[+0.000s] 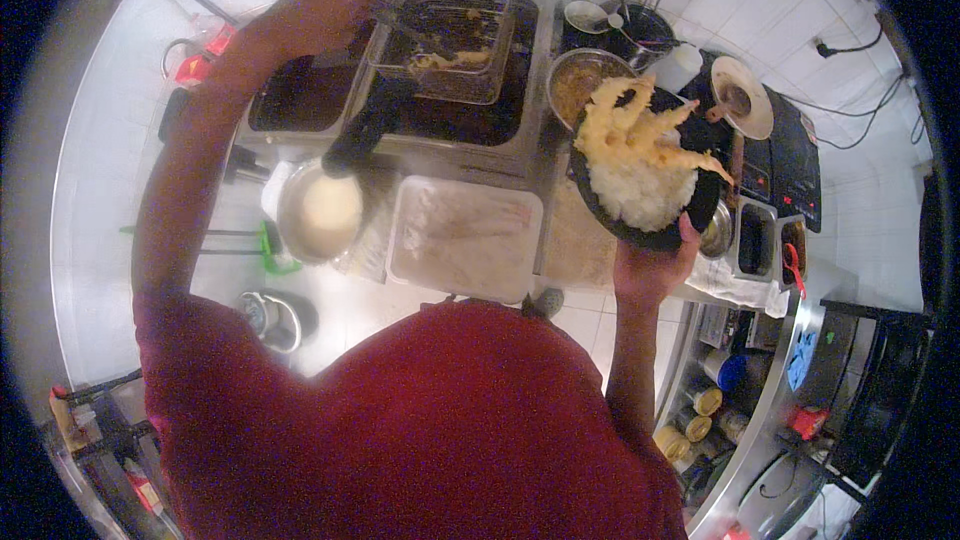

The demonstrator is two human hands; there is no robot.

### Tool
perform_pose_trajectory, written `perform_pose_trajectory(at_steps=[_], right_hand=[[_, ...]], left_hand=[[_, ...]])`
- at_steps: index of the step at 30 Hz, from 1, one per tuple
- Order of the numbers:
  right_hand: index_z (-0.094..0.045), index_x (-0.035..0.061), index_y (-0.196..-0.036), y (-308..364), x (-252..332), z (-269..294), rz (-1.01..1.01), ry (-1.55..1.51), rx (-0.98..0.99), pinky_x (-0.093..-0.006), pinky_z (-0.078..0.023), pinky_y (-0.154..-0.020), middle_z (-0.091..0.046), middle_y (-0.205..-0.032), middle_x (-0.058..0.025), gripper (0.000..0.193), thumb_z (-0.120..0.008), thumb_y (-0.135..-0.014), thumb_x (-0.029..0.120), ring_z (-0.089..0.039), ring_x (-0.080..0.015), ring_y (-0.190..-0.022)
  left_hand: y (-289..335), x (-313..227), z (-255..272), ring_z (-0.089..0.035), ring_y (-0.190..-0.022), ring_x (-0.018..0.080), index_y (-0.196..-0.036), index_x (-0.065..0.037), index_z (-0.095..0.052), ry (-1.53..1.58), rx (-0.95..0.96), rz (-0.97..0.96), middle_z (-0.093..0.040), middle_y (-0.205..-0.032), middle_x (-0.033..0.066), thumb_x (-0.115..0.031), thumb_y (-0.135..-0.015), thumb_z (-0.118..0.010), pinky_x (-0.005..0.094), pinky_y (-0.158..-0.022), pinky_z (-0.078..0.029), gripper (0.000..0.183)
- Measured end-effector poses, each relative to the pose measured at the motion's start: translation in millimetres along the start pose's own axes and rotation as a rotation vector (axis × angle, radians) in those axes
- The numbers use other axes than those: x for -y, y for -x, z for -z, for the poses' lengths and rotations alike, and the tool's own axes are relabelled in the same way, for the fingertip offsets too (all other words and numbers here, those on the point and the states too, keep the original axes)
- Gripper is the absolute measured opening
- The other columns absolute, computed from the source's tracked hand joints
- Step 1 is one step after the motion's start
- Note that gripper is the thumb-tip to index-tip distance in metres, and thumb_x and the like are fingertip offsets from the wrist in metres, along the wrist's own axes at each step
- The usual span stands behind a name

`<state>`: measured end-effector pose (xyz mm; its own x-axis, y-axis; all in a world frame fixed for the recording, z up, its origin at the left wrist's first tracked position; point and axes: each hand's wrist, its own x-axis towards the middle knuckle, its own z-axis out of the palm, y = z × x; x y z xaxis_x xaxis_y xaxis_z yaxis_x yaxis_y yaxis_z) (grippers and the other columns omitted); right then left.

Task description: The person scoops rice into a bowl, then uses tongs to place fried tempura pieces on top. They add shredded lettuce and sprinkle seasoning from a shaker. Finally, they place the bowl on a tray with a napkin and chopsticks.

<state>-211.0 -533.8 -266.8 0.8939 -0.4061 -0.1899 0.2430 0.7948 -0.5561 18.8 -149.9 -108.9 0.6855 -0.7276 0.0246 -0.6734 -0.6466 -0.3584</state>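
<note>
My right hand (652,270) grips the near rim of a black bowl (650,238), thumb over the edge. White rice (645,190) fills the bowl, and several pieces of golden battered fried shrimp (640,135) lie across its far side. At the far left, my left hand (350,5) is closed around what look like metal tongs (412,32); its fingers are dim. The tongs point into a wire fry basket (492,88) set in the deep fryer (525,105). A fried piece (450,60) and crumbs lie in the basket, near the tongs' tip.
The basket's black handle (370,125) juts toward me. A pot of pale batter (330,208) and a white tray of coated pieces (465,240) stand in front of the fryer. A bowl of crumbs (580,80), a white bowl (742,105) and steel containers (755,235) sit around the black bowl.
</note>
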Motion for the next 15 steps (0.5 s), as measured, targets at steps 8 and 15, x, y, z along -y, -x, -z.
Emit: perform_pose_trajectory(at_steps=[8,15], right_hand=[[-0.044,0.0075,-0.14,3.9,2.0,-2.7,0.017,0.046,-0.062,-0.0476,-0.036,-0.11,-0.052,-0.138,-0.0103,0.057,-0.057,-0.088,0.029,-0.048,-0.0291,-0.129],[-0.047,0.0068,-0.136,2.2,5.3,5.9,-0.003,0.008,-0.06,-0.0462,-0.04,-0.106,-0.055,-0.134,-0.01,0.054,-0.058,-0.087,0.028,-0.052,-0.0289,-0.124]], left_hand=[[-21.9,-21.9,-22.8,-0.064,-0.099,0.0396,-0.099,0.001,-0.066,-0.126,0.041,-0.047,-0.066,-0.097,0.0229,-0.008,-0.079,-0.057,0.05,-0.082,-0.053,0.024],[-12.7,-14.2,22.3,-0.061,-0.105,0.0379,-0.108,-0.005,-0.066,0.028,-0.061,-0.006,-0.065,-0.106,0.0201,0.001,-0.072,-0.055,0.047,-0.091,-0.05,0.038]])
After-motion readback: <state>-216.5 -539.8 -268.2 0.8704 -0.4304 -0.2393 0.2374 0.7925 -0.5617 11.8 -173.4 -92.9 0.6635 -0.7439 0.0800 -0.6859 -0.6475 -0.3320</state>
